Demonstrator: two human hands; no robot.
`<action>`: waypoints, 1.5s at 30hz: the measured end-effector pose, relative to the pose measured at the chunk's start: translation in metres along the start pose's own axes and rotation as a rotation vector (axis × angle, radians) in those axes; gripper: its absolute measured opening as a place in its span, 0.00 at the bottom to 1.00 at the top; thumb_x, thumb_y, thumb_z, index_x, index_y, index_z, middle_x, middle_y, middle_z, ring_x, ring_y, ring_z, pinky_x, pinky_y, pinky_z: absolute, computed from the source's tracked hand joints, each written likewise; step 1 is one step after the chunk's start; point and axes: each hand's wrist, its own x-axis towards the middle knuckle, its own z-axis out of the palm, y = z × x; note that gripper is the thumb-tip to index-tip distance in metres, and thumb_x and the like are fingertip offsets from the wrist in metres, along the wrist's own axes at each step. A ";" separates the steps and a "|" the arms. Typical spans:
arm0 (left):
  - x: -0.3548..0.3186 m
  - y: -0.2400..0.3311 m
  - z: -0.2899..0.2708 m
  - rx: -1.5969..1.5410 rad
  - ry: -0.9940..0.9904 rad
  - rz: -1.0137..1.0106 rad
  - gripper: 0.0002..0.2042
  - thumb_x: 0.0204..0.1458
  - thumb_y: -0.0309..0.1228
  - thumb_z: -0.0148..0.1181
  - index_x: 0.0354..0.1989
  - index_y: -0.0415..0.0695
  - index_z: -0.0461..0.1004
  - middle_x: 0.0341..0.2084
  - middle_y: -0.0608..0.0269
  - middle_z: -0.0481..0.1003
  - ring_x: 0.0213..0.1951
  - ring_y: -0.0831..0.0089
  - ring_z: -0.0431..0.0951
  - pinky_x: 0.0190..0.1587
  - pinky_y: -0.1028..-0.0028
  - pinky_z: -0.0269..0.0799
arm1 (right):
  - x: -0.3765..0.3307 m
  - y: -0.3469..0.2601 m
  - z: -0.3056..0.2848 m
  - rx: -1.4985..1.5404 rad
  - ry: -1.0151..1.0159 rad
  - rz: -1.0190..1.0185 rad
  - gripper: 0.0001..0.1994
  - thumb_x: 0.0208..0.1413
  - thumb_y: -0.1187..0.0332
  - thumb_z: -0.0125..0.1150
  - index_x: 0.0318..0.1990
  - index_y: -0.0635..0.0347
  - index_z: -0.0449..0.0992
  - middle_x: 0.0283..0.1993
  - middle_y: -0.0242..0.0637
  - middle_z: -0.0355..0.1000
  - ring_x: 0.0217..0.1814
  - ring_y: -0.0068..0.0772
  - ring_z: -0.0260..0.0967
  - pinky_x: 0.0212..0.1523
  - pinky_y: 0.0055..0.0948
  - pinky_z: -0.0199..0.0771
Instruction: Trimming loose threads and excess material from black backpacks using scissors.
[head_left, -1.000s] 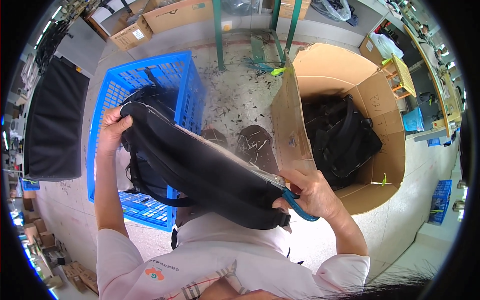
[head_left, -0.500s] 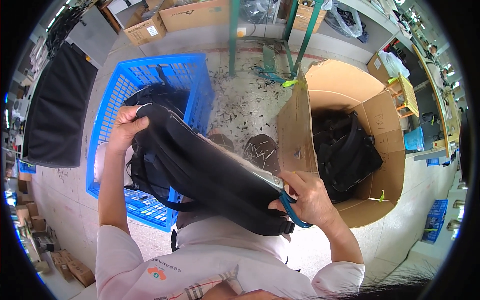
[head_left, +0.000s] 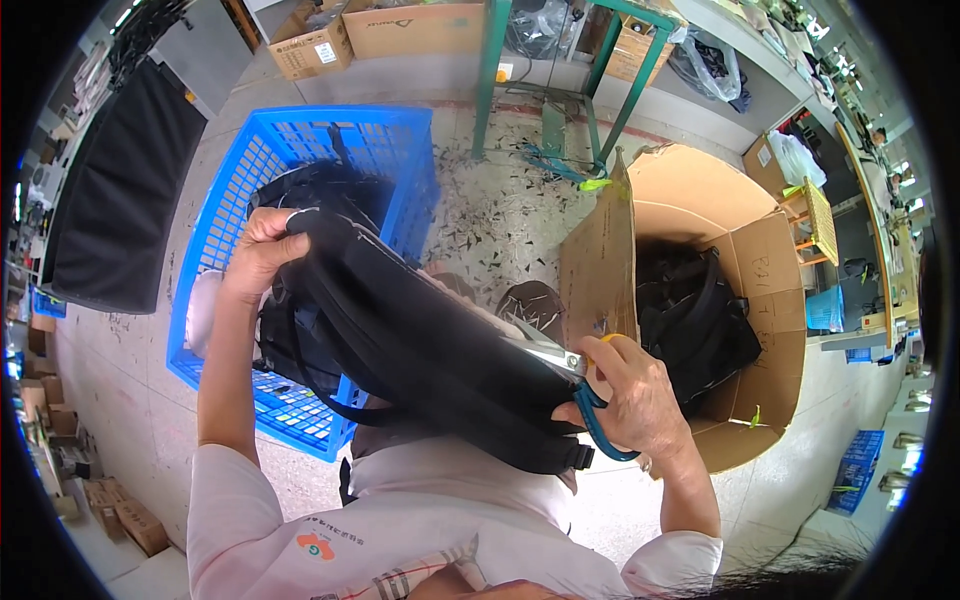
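With our left hand (head_left: pixel 258 255) clenched on the black backpack (head_left: pixel 420 350) at centre frame, we keep it taut; right hand (head_left: pixel 635 395) fingers grasp blue-handled scissors (head_left: pixel 590 400), snipping close

- Black backpack (head_left: pixel 430 360) spans lap, blocking passage between left hand (head_left: pixel 258 255) and right hand (head_left: pixel 635 395).
- Blue crate (head_left: pixel 300 160) left: partly filled, far end open.
- Cardboard box (head_left: pixel 740 250) right: raised flap (head_left: pixel 598 270) walls its near side; top open.
- Floor strip (head_left: pixel 500 210) between crate and box free.
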 end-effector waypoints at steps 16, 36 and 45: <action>-0.001 -0.002 0.003 -0.053 -0.017 -0.063 0.11 0.44 0.27 0.61 0.37 0.37 0.76 0.31 0.66 0.77 0.34 0.79 0.74 0.41 0.81 0.67 | 0.025 0.004 0.022 -0.034 0.060 -0.194 0.26 0.31 0.58 0.72 0.36 0.63 0.69 0.20 0.37 0.64 0.21 0.38 0.65 0.22 0.31 0.67; 0.002 -0.008 0.007 -0.074 -0.041 -0.091 0.12 0.44 0.26 0.61 0.39 0.36 0.75 0.33 0.66 0.76 0.36 0.79 0.72 0.44 0.80 0.65 | 0.049 -0.007 0.029 -0.079 0.124 -0.278 0.27 0.31 0.57 0.72 0.38 0.63 0.69 0.23 0.38 0.65 0.23 0.41 0.67 0.22 0.32 0.68; 0.002 -0.015 0.010 -0.100 -0.020 -0.119 0.12 0.45 0.25 0.61 0.39 0.35 0.75 0.32 0.67 0.76 0.35 0.80 0.72 0.42 0.81 0.66 | 0.042 -0.004 0.035 0.002 0.022 -0.204 0.26 0.34 0.57 0.71 0.38 0.64 0.68 0.22 0.38 0.64 0.21 0.38 0.66 0.21 0.30 0.67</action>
